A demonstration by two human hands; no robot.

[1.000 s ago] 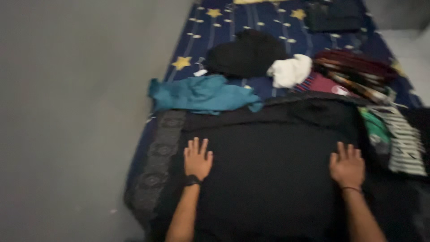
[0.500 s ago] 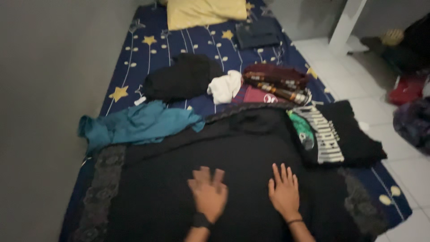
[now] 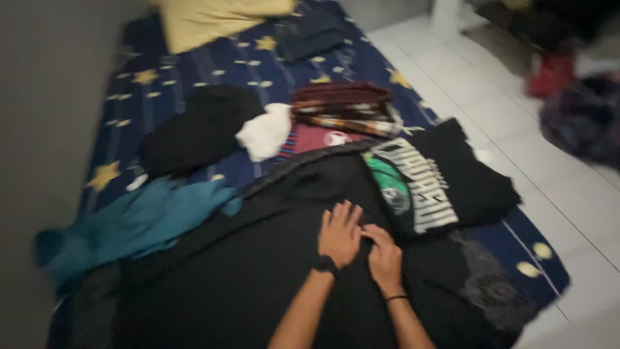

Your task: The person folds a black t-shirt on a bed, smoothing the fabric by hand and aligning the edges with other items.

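A large black garment [image 3: 258, 278] lies spread over a dark blue mattress with yellow stars [image 3: 161, 84]. My left hand [image 3: 339, 232], with a dark watch on the wrist, rests flat on the garment near its right side. My right hand [image 3: 384, 257], with a thin band at the wrist, lies on the same cloth right beside it, its fingertips touching the left hand. Neither hand lifts anything. A black T-shirt with a white and green print [image 3: 445, 181] lies just to the right of both hands, partly on the garment.
Beyond the garment lie a teal cloth [image 3: 135, 226], a black bundle [image 3: 200, 129], a white cloth [image 3: 265, 132], striped maroon folded cloths [image 3: 342, 106] and a yellow pillow [image 3: 206, 19]. A grey wall [image 3: 39, 97] runs along the left. White floor tiles [image 3: 549, 194] and dark heaped clothes [image 3: 581, 116] are on the right.
My hands, far apart on the black garment a second ago, have slid together toward its right side. The view has swung right, showing more floor.
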